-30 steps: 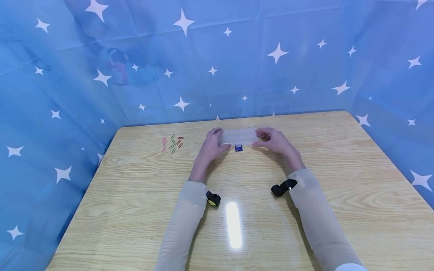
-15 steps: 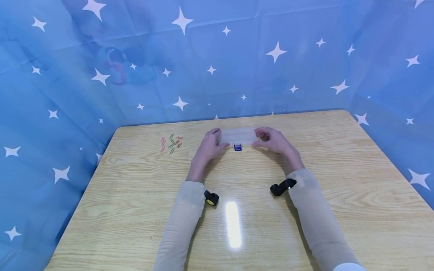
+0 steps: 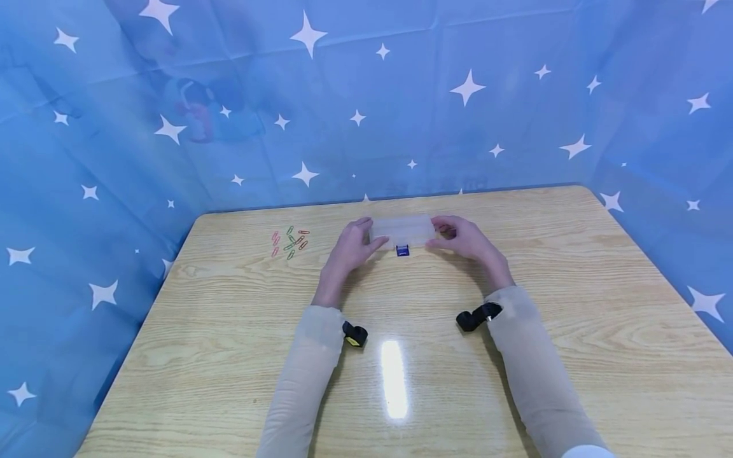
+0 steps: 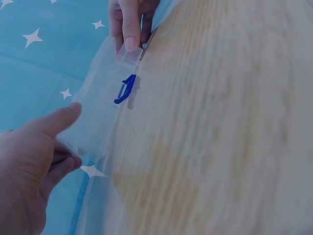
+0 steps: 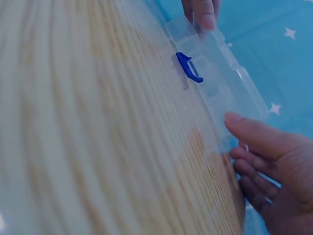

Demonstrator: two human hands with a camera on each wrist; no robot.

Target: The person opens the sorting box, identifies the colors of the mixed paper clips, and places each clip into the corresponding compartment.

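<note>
- While both hands frame it, one clear plastic compartment box (image 3: 401, 230) sits on the wooden table (image 3: 515, 356) toward the far edge, its single blue latch (image 3: 403, 250) facing the person.
- The left hand (image 3: 352, 245) pinches the box's left end, thumb on the near side and fingers curled behind; the right hand (image 3: 465, 238) grips the right end the same way.
- Judging by the hold, this looks like steadying or lifting the lid; from the wrist views the lid seems slightly raised, though I cannot tell for certain.
- A next move would likely call for keeping the base pinned with one hand while the other swings the lid up evenly.
- Count: one box, one latch, and roughly ten coloured paper clips (image 3: 289, 242) scattered well left of the box, too small to tally exactly.
</note>
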